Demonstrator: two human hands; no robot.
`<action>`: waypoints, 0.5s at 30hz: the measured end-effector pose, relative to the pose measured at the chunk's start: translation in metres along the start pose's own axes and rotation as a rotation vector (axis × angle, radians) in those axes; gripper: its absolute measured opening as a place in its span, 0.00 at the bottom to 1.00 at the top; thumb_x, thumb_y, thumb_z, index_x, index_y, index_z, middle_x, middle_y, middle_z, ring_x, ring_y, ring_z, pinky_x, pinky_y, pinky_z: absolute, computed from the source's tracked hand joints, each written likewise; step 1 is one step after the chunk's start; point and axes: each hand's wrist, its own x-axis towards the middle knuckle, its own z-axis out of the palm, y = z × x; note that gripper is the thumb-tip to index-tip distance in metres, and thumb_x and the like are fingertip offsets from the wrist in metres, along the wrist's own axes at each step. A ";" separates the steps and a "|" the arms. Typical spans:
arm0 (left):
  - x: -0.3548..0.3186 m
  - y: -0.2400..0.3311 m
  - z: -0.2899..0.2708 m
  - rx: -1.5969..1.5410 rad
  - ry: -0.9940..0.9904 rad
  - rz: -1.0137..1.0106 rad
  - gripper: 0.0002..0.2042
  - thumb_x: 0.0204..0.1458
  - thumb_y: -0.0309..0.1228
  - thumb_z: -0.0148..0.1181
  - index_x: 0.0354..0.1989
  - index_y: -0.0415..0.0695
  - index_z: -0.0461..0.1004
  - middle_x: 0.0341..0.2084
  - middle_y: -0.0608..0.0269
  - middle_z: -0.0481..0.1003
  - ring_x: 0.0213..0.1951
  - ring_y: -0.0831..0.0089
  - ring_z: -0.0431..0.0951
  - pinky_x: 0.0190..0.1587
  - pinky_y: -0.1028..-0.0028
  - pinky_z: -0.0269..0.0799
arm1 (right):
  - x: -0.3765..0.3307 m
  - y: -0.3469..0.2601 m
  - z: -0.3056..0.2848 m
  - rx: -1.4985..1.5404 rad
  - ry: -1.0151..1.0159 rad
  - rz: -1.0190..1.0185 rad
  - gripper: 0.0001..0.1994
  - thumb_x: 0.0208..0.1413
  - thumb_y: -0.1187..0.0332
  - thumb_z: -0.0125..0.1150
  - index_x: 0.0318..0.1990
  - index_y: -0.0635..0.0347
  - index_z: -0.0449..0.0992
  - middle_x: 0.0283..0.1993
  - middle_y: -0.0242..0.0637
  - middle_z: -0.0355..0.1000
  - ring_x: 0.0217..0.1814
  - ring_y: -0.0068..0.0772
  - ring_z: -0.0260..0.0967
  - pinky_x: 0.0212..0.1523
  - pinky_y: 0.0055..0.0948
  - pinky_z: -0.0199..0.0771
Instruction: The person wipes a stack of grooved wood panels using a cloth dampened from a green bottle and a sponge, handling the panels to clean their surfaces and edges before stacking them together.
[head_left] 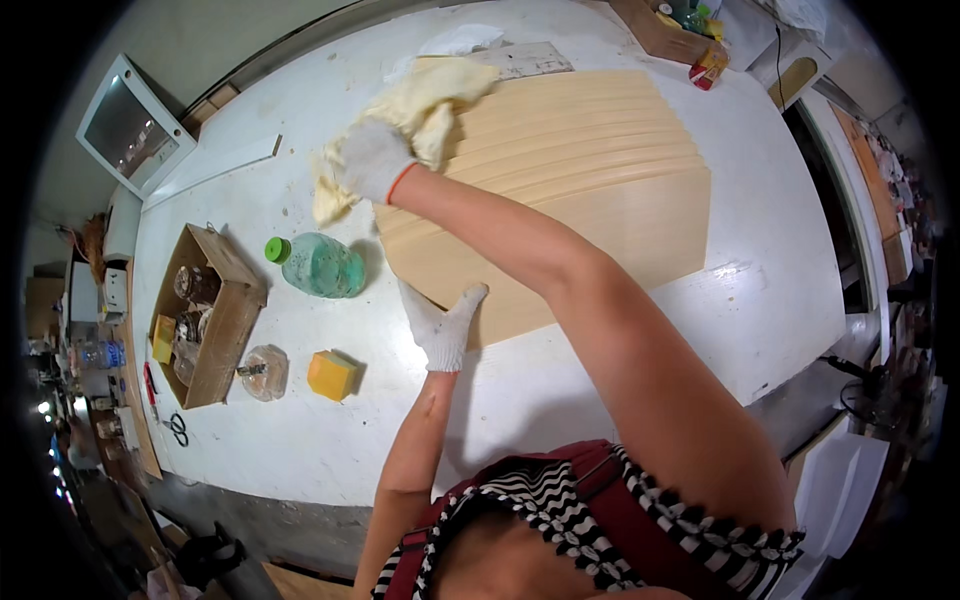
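Observation:
A fanned stack of thin, pale wooden boards (600,220) lies across the white table, its layers overlapping like steps. My left hand (440,328), in a white knit glove, grips the stack's near left corner, thumb over the top face; its other fingers are partly hidden at the edge. Reaching across the boards, my right hand (375,160) wears a similar glove with an orange cuff. It is closed on a crumpled, pale yellow cloth (440,90) that lies along the stack's left edge. The fingertips of that hand are hard to make out.
Left of the boards lies a green-capped bottle (322,265). Near it are a yellow sponge block (331,375), a clear round container (263,373) and a wooden box (232,300) of jars. Black scissors (176,429) lie by the table's left edge; a framed panel (130,130) stands behind.

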 end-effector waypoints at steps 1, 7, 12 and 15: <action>-0.001 -0.002 -0.002 0.005 -0.003 0.002 0.49 0.32 0.31 0.79 0.64 0.34 0.54 0.53 0.48 0.66 0.53 0.59 0.68 0.58 0.66 0.65 | -0.001 0.001 -0.004 0.003 0.003 0.005 0.16 0.55 0.54 0.50 0.30 0.54 0.79 0.29 0.46 0.76 0.33 0.44 0.74 0.35 0.42 0.73; -0.002 -0.011 -0.008 0.069 0.058 -0.026 0.47 0.32 0.30 0.79 0.63 0.34 0.56 0.53 0.48 0.67 0.53 0.60 0.69 0.57 0.66 0.65 | -0.090 0.128 -0.040 -0.176 0.199 -0.205 0.10 0.54 0.67 0.54 0.43 0.48 0.76 0.34 0.39 0.71 0.37 0.41 0.69 0.37 0.41 0.72; 0.000 0.002 -0.002 0.060 0.031 -0.063 0.43 0.31 0.30 0.78 0.58 0.35 0.60 0.49 0.50 0.69 0.50 0.62 0.71 0.55 0.67 0.67 | -0.221 0.346 -0.151 -0.375 -0.034 0.482 0.18 0.58 0.57 0.50 0.48 0.58 0.74 0.41 0.47 0.74 0.44 0.46 0.73 0.45 0.40 0.73; 0.001 -0.011 -0.001 -0.017 0.072 0.005 0.40 0.32 0.30 0.78 0.56 0.35 0.62 0.47 0.51 0.70 0.48 0.62 0.72 0.53 0.67 0.68 | -0.254 0.414 -0.202 -0.151 0.018 0.908 0.27 0.60 0.46 0.48 0.50 0.62 0.76 0.43 0.53 0.77 0.45 0.50 0.75 0.46 0.43 0.73</action>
